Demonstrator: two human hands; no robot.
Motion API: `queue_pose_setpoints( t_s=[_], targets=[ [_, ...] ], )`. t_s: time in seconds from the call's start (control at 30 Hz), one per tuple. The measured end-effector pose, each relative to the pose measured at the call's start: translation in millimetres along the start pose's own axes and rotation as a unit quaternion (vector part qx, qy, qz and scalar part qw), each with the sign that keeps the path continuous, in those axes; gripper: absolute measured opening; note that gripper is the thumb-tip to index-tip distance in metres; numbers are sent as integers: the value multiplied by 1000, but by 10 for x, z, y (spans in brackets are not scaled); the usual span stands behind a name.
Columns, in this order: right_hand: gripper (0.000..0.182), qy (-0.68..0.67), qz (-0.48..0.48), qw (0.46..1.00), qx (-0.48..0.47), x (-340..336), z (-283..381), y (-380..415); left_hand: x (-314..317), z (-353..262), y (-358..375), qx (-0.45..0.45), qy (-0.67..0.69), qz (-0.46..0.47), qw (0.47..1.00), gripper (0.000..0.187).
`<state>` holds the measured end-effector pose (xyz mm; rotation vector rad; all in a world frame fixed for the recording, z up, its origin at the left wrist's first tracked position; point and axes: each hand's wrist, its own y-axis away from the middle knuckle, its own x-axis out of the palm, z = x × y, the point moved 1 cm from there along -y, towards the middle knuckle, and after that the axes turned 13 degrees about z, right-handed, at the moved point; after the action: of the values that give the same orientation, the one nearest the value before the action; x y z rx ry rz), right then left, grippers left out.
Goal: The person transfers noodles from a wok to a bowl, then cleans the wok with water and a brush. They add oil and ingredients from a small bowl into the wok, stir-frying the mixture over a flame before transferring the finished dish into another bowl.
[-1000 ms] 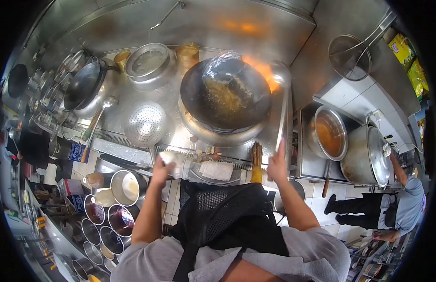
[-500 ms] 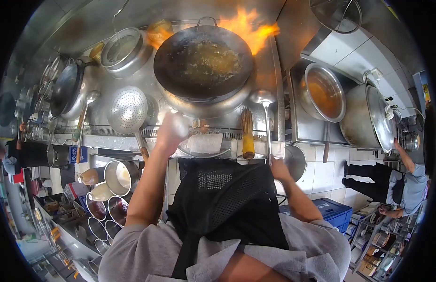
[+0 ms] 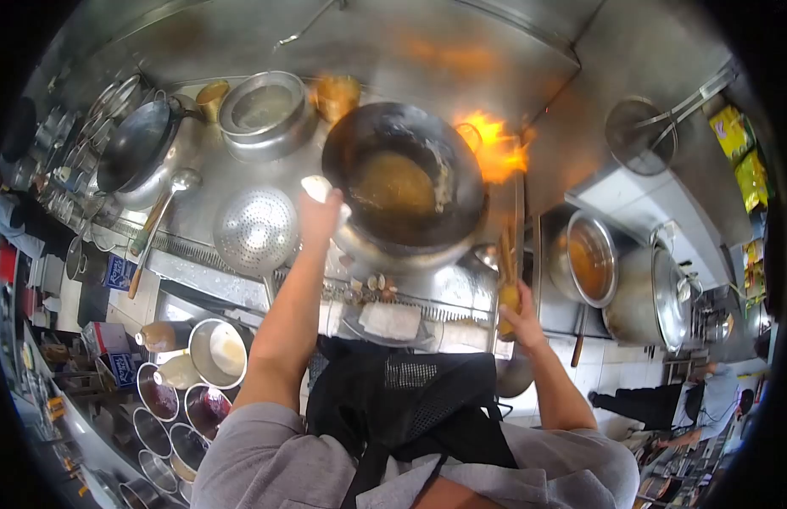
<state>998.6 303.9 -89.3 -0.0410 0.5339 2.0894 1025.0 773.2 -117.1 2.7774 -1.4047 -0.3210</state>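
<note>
In the head view, your left hand was at the left rim of the dark wok, its fingers clenched on a white cloth that showed above and beside the knuckles. Whether the fingers also gripped the rim through the cloth, you could not tell from this angle. Your right hand was lower and further right, its fingers wrapped around the yellow handle of a brush, which pointed its bristles away from you, apart from the wok.

The wok sat over the burner on the steel surface, straight ahead of you, with brownish liquid pooled in its bottom. Orange flame rose by its far right rim, next to a loop handle.

Left of your left forearm lay a perforated skimmer, and beyond it stood a metal pot. Nearer your apron, a folded towel lay on a dish, with small scraps just past it. To the right of the brush stood a steel basin of orange-brown liquid, beside a large lidded pot. A co-worker stood well apart at the far right.
</note>
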Motion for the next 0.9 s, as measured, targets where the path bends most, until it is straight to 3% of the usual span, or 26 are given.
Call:
queue_pose_setpoints(
  t_s=[0.03,0.07,0.1,0.17,0.23,0.3,0.37,0.43,0.47,0.5,0.53,0.6,0.67,0.7,0.77,0.83,0.9],
  targets=[
    [85,25,10,999,-34,11,349,-121,24,155,-128,24,-50,-12,998,67],
    [87,203,43,972,-110,-36,536,-359,29,195,-171,23,-82,6,996,69],
    [87,208,41,971,-112,25,806,-575,42,225,-175,21,-116,25,993,71],
    [73,429,186,882,54,370,1360,-1001,1,18,-96,-12,-71,48,996,67],
    [59,529,202,822,58,870,1451,-1625,-2,65,-153,-47,-125,66,989,65],
    [55,524,131,842,-9,1244,1420,-2374,-55,-66,-156,-61,-133,84,986,65],
    [53,415,-22,909,-16,1494,1327,-3417,-97,-109,-183,-81,-142,106,981,64],
    [52,207,-118,970,41,1954,1398,-3688,-128,-118,-241,-84,-154,123,977,65],
    [50,107,-92,987,82,2174,1580,-3461,-171,-98,-227,-68,-155,126,978,64],
    [52,191,-86,977,-25,2133,1174,-3598,-178,-104,-210,-66,-156,131,977,64],
    [54,268,-26,960,-78,2050,1209,-3263,-171,-125,-206,-67,-151,136,977,64],
    [54,336,119,927,-114,1690,1027,-2710,-145,-125,-185,-71,-157,147,974,64],
    [54,393,193,899,7,1381,1136,-2129,-133,-124,-187,-71,-160,155,972,65],
    [54,392,192,900,6,1404,1192,-2184,-151,-125,-207,-69,-168,159,970,65],
    [52,559,113,818,69,1343,1343,-2358,-166,-108,-214,-61,-169,161,970,65],
    [49,514,19,856,57,1350,1412,-3145,-138,-150,-227,-47,-162,160,973,64],
    [47,385,-104,914,69,1446,1271,-3793,-187,-165,-213,-61,-176,162,969,63]
  ],
)
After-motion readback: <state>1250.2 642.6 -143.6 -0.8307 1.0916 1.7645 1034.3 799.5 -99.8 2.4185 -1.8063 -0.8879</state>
